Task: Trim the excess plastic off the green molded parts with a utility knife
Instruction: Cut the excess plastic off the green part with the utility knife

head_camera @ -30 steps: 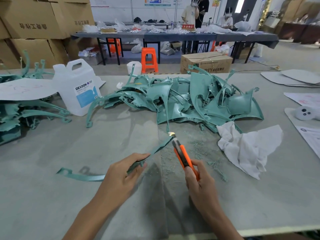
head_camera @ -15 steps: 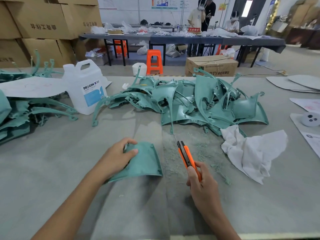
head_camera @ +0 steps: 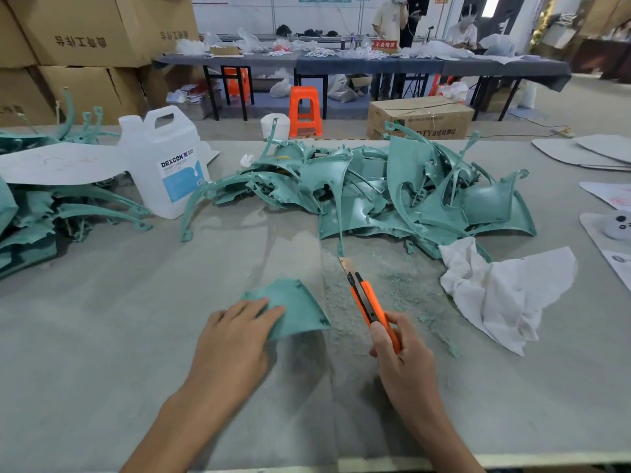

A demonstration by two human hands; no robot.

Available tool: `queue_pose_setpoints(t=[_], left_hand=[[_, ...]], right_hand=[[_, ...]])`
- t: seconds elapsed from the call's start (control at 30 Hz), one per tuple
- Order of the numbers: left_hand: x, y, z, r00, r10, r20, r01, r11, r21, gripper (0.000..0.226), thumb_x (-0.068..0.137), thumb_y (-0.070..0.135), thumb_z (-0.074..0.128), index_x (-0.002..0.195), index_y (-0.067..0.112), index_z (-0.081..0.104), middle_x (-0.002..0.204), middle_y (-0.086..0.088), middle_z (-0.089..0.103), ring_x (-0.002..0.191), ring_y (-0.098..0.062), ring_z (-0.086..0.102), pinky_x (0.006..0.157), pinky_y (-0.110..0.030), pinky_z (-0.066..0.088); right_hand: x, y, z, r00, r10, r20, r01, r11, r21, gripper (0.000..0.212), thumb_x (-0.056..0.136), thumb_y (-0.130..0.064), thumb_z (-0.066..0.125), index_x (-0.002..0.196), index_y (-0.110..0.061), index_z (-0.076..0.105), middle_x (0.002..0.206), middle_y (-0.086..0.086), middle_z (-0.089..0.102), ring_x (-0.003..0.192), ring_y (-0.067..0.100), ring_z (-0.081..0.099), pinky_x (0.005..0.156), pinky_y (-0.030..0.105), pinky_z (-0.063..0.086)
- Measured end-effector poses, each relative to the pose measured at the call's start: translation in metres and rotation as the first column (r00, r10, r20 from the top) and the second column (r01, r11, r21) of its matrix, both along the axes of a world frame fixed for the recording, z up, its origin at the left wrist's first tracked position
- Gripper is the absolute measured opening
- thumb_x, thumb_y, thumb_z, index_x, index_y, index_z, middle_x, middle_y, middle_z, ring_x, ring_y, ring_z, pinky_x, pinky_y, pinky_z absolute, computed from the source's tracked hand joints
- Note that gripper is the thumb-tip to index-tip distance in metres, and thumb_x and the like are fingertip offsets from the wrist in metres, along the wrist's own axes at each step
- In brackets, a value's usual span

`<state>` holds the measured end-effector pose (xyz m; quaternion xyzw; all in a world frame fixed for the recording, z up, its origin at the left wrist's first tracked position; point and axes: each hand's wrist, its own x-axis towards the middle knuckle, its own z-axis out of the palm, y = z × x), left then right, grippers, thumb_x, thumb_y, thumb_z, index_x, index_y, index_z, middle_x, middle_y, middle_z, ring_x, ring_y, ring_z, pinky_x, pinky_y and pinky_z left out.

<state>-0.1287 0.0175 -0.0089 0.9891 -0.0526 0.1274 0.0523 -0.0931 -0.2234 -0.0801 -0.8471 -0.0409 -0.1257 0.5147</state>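
Green molded part (head_camera: 295, 307), a curved fan-shaped panel, lies on the counter (head_camera: 102, 336) just short of centre in my view, dome side up. My left hand (head_camera: 235, 339) rests on its 7 o'clock corner with the fingers laid nearly flat across the plastic, pressing rather than curling round it. My right hand (head_camera: 404, 363) is closed round the handle of the orange utility knife (head_camera: 367, 302), which sits at 3 o'clock from the panel, close beside it but not touching. The blade is extended and points toward 11 o'clock. Fine green shavings (head_camera: 399, 288) are scattered on the counter around the knife. The heap of green parts (head_camera: 392, 196) fills the counter at 12 o'clock, and a crumpled white cloth (head_camera: 498, 291) lies at 3 o'clock of my right hand. A white jug (head_camera: 167, 162) stands at 10 o'clock, with more green parts (head_camera: 30, 213) stacked at 9 o'clock.
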Motion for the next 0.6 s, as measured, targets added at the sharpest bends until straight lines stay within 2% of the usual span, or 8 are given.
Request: queue_pose_setpoints(t=[0.07,0.13,0.17,0.23,0.3,0.43,0.5,0.6], left_hand=[[0.003,0.008,0.009,0.984,0.028,0.179,-0.030,0.999,0.010,0.048,0.056,0.007,0.059,0.096,0.023,0.078,0.092,-0.001,0.076,0.080,-0.028,0.072,0.065,-0.036,0.054],[0.007,0.016,0.020,0.981,0.107,0.162,-0.114,0.993,0.031,0.037,0.067,0.003,0.067,0.090,0.031,0.075,0.079,0.004,0.072,0.067,-0.029,0.068,0.054,-0.031,0.047],[0.010,0.020,0.026,0.981,0.147,0.124,-0.152,0.988,0.033,0.030,0.074,0.010,0.071,0.091,0.034,0.072,0.079,0.007,0.071,0.069,-0.029,0.067,0.053,-0.031,0.042],[0.021,0.025,0.033,0.983,0.180,0.046,-0.182,0.982,0.051,0.008,0.092,0.034,0.062,0.099,0.037,0.060,0.083,0.008,0.067,0.078,-0.026,0.065,0.054,-0.032,0.034],[0.032,0.032,0.031,0.989,0.147,-0.028,-0.145,0.986,0.087,0.016,0.099,0.049,0.047,0.105,0.035,0.049,0.087,0.007,0.064,0.084,-0.024,0.062,0.058,-0.033,0.033],[0.043,0.057,0.028,0.979,0.009,-0.202,-0.023,0.998,-0.065,0.010,0.100,0.043,0.049,0.101,0.033,0.048,0.078,0.006,0.062,0.075,-0.017,0.059,0.065,-0.035,0.045],[0.039,0.068,0.029,0.974,-0.046,-0.224,0.015,0.990,-0.137,0.011,0.098,0.038,0.055,0.092,0.030,0.050,0.068,0.009,0.063,0.065,-0.007,0.059,0.061,-0.028,0.043],[0.032,0.075,0.028,0.972,-0.076,-0.220,0.023,0.973,-0.231,0.020,0.094,0.037,0.063,0.079,0.028,0.053,0.060,0.014,0.063,0.053,-0.003,0.061,0.054,-0.023,0.039]], right_hand=[[-0.001,-0.001,0.000,1.000,0.000,-0.009,0.000,1.000,0.012,0.010,0.091,-0.048,0.054,0.101,-0.047,0.057,0.072,-0.009,0.067,0.053,0.012,0.059,0.054,0.037,0.051],[-0.001,-0.002,0.000,1.000,0.018,-0.011,-0.018,1.000,0.012,0.010,0.091,-0.049,0.057,0.099,-0.045,0.059,0.070,-0.011,0.066,0.053,0.012,0.060,0.055,0.036,0.052],[-0.002,-0.002,0.000,1.000,0.024,-0.002,-0.024,1.000,0.004,0.009,0.091,-0.051,0.057,0.099,-0.046,0.059,0.070,-0.012,0.065,0.055,0.011,0.060,0.056,0.034,0.051],[-0.003,-0.001,0.001,0.999,0.027,0.016,-0.027,1.000,-0.004,0.007,0.092,-0.053,0.056,0.097,-0.049,0.059,0.070,-0.012,0.066,0.057,0.010,0.060,0.055,0.025,0.046],[-0.003,-0.001,0.003,0.999,0.027,0.017,-0.027,1.000,-0.005,0.012,0.092,-0.054,0.052,0.092,-0.046,0.061,0.067,-0.011,0.066,0.057,0.009,0.060,0.052,0.020,0.042],[-0.002,0.000,0.003,1.000,0.011,-0.003,-0.011,1.000,-0.015,0.019,0.091,-0.055,0.050,0.092,-0.044,0.065,0.069,-0.020,0.067,0.059,0.003,0.064,0.054,0.012,0.042],[-0.001,0.000,0.002,1.000,0.001,-0.009,-0.001,1.000,-0.030,0.019,0.092,-0.054,0.055,0.100,-0.043,0.068,0.071,-0.021,0.068,0.066,0.001,0.065,0.058,0.011,0.042],[0.000,0.000,0.001,1.000,0.000,-0.019,-0.001,0.996,-0.086,0.019,0.093,-0.045,0.064,0.109,-0.039,0.071,0.078,-0.020,0.069,0.075,-0.002,0.063,0.063,0.008,0.041]])
